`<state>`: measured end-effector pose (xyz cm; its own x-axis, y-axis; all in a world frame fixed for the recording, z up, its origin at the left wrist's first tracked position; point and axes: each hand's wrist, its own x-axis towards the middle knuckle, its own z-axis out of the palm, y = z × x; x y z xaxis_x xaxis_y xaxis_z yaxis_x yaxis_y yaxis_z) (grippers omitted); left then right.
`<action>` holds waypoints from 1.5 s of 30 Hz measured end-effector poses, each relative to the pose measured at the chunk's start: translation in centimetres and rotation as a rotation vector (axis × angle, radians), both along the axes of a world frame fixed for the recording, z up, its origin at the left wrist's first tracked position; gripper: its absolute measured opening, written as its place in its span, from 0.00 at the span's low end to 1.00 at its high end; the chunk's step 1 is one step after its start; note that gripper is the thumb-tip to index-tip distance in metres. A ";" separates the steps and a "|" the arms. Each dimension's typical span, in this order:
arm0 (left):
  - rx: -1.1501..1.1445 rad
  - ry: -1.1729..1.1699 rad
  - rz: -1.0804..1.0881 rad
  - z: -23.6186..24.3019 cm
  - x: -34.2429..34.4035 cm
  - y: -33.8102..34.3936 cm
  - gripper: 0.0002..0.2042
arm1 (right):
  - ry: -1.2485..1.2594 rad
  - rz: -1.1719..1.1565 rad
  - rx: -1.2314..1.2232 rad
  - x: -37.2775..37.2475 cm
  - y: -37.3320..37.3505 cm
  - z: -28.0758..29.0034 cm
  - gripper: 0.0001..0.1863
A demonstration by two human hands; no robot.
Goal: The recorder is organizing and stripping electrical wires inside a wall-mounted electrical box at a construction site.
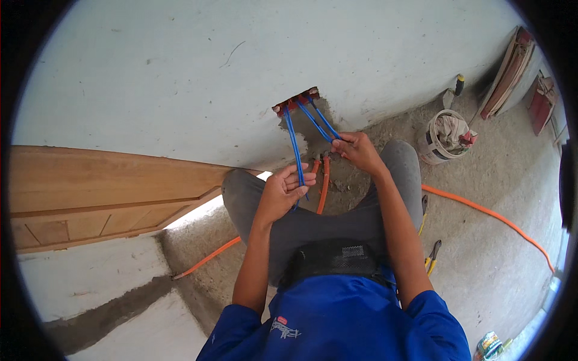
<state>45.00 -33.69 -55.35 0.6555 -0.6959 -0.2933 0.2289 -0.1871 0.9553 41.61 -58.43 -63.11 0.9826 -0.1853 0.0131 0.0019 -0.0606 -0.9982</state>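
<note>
A rough wall opening with a red box [295, 101] has several blue wires hanging from it. My left hand [285, 194] has its fingers curled round the left-hand wires [293, 141], near their lower ends between my knees. Higher up and to the right, my right hand [358, 150] pinches the right-hand pair of blue wires [321, 120], which runs taut-looking down from the opening. Short orange conduits [325, 180] come up from the floor below the wall, between my hands.
A wooden door panel [108, 186] is at left. At right are a bucket with rags [430, 150], a trowel [459, 85], leaning boards [506, 69], yellow-handled pliers [431, 262] and a long orange conduit [481, 210]. A can [489, 345] sits at lower right.
</note>
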 end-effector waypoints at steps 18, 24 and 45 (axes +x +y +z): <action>-0.050 0.006 0.098 -0.3 0.2 1.0 0.21 | 0.073 0.069 0.073 -0.3 0.1 1.9 0.12; -0.025 0.047 0.171 0.0 0.5 0.8 0.18 | 0.008 0.017 0.063 -0.7 -0.3 2.2 0.05; 0.221 -0.778 0.725 1.9 3.6 -8.7 0.18 | -0.163 -0.219 -0.275 -1.1 0.4 5.2 0.08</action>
